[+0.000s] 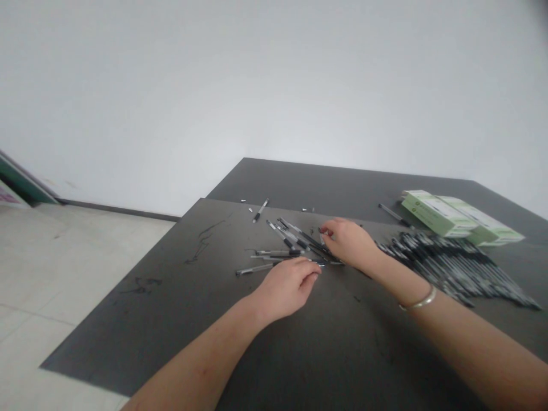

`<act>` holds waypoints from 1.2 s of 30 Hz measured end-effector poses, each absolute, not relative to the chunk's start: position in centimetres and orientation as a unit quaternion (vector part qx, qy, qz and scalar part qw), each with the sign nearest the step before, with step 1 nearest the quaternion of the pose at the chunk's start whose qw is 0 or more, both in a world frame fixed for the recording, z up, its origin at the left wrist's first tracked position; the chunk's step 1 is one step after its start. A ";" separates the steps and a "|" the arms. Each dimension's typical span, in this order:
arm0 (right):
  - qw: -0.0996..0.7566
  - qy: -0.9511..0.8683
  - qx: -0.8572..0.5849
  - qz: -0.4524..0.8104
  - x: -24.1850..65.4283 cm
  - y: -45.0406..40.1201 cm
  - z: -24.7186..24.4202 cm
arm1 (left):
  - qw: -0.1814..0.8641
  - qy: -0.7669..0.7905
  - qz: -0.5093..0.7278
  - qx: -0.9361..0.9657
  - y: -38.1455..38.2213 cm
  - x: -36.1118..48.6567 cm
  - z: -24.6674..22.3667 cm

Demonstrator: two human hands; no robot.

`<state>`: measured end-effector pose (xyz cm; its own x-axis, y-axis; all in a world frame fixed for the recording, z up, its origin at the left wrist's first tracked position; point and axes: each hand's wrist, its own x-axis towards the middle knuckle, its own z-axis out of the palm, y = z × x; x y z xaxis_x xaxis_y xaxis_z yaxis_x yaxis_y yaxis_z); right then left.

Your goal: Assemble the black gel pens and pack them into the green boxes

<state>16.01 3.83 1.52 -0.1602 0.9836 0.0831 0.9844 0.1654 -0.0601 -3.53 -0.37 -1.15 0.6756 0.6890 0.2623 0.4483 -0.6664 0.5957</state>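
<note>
On the dark surface (171,319), we had our left hand (286,288) at the near side of the loose pens (274,252) and our right hand (349,242) at their right. Both grips looked narrow; we couldn't tell if either held one. Green-and-white boxes (440,216) lay behind the dense pen row (454,265).

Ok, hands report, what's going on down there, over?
Left hand and right hand: both at the scattered pens. Big pen pile: beside right forearm. Green boxes: beyond the pile.

White wall (214,85) | pale floor (85,251) | dark tabletop (171,319)
</note>
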 end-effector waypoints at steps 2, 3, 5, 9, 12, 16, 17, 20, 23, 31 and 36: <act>0.057 -0.776 -0.628 0.001 14.8 4.9 1.6 | 0.248 0.323 0.243 0.880 -0.4 -3.5 -1.2; 0.057 -0.783 -0.620 0.004 14.1 5.5 1.5 | 0.246 0.323 0.243 0.881 -0.4 -3.5 -1.2; 0.051 -0.791 -0.610 0.013 13.1 6.5 1.0 | 0.242 0.325 0.240 0.882 -0.4 -3.6 -1.3; 0.033 -0.790 -0.611 0.022 11.9 7.9 0.1 | 0.236 0.326 0.238 0.884 -0.4 -3.6 -1.2; 0.018 -0.785 -0.618 0.022 11.7 8.0 -0.1 | 0.240 0.323 0.239 0.884 -0.4 -3.6 -1.1; 0.000 -0.780 -0.626 0.017 11.8 8.0 0.2 | 0.242 0.327 0.238 0.882 -0.4 -3.5 -1.1; -0.004 -0.779 -0.627 0.015 11.8 8.1 0.3 | 0.242 0.327 0.239 0.882 -0.4 -3.5 -1.1; -0.016 -0.776 -0.630 0.009 11.7 8.3 0.5 | 0.241 0.325 0.241 0.882 -0.3 -3.6 -1.1; -0.023 -0.778 -0.628 0.005 11.5 8.4 0.7 | 0.240 0.333 0.241 0.879 -0.2 -3.6 -1.1; -0.008 -0.778 -0.628 0.011 12.0 8.0 1.1 | 0.244 0.323 0.243 0.882 -0.3 -3.6 -1.2; 0.023 -0.778 -0.627 0.033 12.4 7.8 2.1 | 0.240 0.321 0.243 0.883 -0.4 -3.6 -1.1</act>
<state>12.44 7.84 2.14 -0.2130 0.9770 -0.0066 0.9740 0.2118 -0.0801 -3.60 -0.41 -1.08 0.6758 0.6840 0.2746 0.4505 -0.6782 0.5806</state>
